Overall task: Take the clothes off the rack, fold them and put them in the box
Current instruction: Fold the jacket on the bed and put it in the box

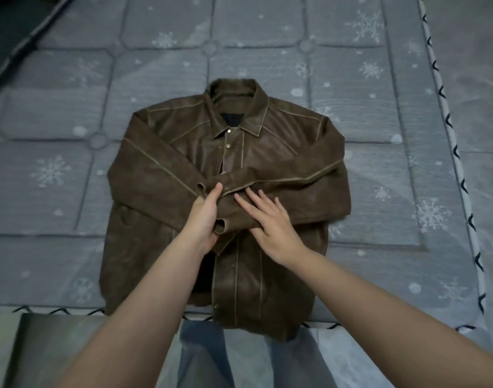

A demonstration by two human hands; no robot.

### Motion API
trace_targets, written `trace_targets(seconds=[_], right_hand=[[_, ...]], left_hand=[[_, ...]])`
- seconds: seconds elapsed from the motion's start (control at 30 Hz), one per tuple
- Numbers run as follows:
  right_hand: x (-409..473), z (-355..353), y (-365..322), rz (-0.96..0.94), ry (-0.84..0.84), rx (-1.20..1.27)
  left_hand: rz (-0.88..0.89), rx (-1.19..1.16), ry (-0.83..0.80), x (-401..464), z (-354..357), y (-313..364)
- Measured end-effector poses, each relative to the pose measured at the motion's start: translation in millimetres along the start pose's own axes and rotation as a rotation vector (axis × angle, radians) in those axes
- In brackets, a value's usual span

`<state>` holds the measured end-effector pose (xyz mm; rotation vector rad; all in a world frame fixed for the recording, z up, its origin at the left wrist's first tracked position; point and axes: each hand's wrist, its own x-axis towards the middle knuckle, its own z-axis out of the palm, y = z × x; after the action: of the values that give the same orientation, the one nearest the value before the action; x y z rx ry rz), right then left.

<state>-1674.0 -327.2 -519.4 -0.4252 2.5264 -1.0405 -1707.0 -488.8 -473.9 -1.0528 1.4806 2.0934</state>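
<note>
Jacket [281, 169] (sleeves crossed), under both hands

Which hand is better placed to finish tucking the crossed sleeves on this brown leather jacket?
Probably the left hand: it already grips a sleeve cuff of the brown leather jacket, while the right hand only rests flat on it.
</note>
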Motion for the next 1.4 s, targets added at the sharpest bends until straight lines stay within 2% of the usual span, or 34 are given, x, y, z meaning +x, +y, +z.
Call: trace_targets(seconds=[0.33,0.53,0.6,0.67,0.7,0.8,0.83,0.9,0.97,1.0,1.07,1.23,1.3,1.4], right_hand=[[36.8,81.4,-58.5,0.048,-0.156,-0.183],[51.0,119.1,-74.8,0.118,-0.091,-0.254],[54.7,132.1,-73.2,0.138,-0.153,-0.305],[50.8,148.3,-65.2,0.236,-0.218,-0.296],[44.4,157.9,-63.0,0.309,-0.187,-0.276],[17.9,186.8,-63.5,0.559,0.125,-0.267],[10.5,198.0,-65.3,0.645,0.194,-0.301],[-0.2,213.5,-67.0,0.82,0.244,-0.276],[-3.1,223.0,-67.4,0.967,0.239,-0.188],[-3.8,225.5,-66.0,1.001,0.227,-0.186],[-3.6,227.4,-64.4,1.019,0.199,-0.215],[-12.7,229.5,-51.3,1.033,0.04,-0.279],[-18.7,232.8,-50.7,1.015,0.093,-0.227],[-24.6,227.3,-58.9,1.004,0.266,-0.115]], left_hand=[[-0.019,0.07,0.09,20.9,-111.4,4.0],[0.002,0.09,-0.022,51.0,-153.3,11.5],[0.039,0.125,-0.055,67.5,-171.2,7.1],[0.081,0.329,-0.017,83.0,-190.2,0.2],[0.088,0.464,0.039,86.9,-199.9,-4.3],[0.221,0.806,0.268,84.7,-223.9,-27.3],[0.282,0.888,0.276,80.7,-229.6,-37.2],[0.326,1.028,0.125,71.5,-233.4,-58.3],[0.27,1.181,-0.093,63.4,-234.6,-80.9],[0.265,1.274,-0.167,60.4,-234.9,-91.4],[0.292,1.429,-0.214,58.8,-234.9,-106.7],[0.33,1.789,-0.135,61.1,-221.0,-134.2],[0.383,1.869,-0.129,63.5,-219.5,-141.9],[0.47,1.892,-0.16,63.6,-219.3,-145.1]])
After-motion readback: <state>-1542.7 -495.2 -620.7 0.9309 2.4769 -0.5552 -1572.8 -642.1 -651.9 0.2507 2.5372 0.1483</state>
